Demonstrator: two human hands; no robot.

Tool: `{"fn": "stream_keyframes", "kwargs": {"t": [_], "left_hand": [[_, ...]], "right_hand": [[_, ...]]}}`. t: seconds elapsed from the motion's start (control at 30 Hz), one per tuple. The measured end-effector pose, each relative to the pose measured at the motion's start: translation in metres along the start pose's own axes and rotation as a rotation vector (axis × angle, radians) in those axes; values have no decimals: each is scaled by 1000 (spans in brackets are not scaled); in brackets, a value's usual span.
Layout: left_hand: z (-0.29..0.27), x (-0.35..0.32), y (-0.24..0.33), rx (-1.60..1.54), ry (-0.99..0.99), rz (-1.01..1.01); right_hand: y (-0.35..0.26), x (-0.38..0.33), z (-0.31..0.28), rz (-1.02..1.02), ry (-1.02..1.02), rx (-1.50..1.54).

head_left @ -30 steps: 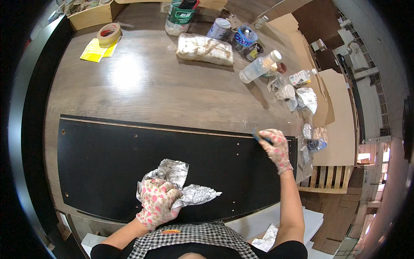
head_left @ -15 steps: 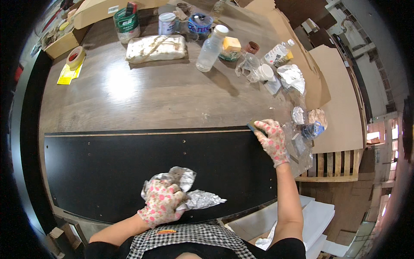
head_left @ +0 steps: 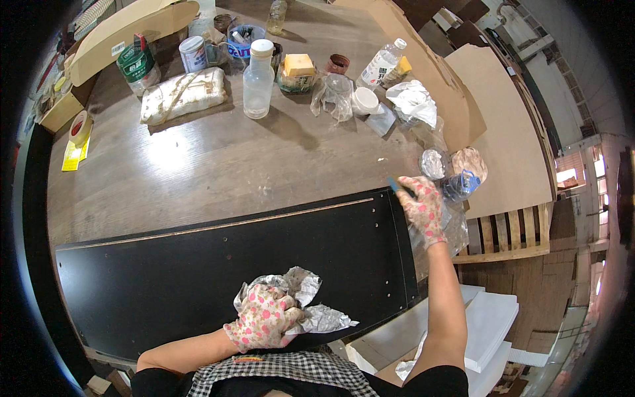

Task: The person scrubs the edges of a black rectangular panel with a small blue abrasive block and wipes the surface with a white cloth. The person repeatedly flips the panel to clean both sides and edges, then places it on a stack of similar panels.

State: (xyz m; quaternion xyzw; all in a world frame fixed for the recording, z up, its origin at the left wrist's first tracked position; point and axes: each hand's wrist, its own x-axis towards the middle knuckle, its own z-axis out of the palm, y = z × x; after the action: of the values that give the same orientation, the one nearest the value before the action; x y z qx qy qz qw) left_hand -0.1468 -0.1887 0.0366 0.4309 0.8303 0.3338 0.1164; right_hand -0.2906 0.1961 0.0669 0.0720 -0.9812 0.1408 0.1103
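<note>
A long black panel (head_left: 165,278) with small holes lies on the table in front of me. My left hand (head_left: 264,319), in a white glove with pink spots, closes round a crumpled silver foil sheet (head_left: 327,319) over the panel's near part. The foil spreads out past the fingers. At the panel's far right corner, my right hand (head_left: 423,206), gloved alike, pinches a small thin blue piece (head_left: 394,184) between thumb and fingers. Its exact kind is too small to make out. A pale strip runs along the panel's far edge.
Across the back stand a clear bottle (head_left: 258,83), a white wrapped bundle (head_left: 184,97), a green-labelled jar (head_left: 137,69) and a yellow sponge (head_left: 299,65). A blue-capped container (head_left: 461,186) and foil-covered cup (head_left: 433,163) sit close to my right hand. White boards (head_left: 489,327) lie lower right.
My view has turned, so the table and panel appear tilted. The right hand, with the blue piece, has shifted from the far edge to the panel's corner. The left hand still holds the foil.
</note>
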Motion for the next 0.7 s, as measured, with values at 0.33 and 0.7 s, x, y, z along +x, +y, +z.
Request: {"fn": "stream_keyframes", "kwargs": {"t": [0.33,0.7], "left_hand": [[-9,10,4,-75,36,23],[-4,5,2,-44,-71,26]], "right_hand": [[-21,-7,6,82,23,-54],[-210,14,102,-475,-80,337]]}}
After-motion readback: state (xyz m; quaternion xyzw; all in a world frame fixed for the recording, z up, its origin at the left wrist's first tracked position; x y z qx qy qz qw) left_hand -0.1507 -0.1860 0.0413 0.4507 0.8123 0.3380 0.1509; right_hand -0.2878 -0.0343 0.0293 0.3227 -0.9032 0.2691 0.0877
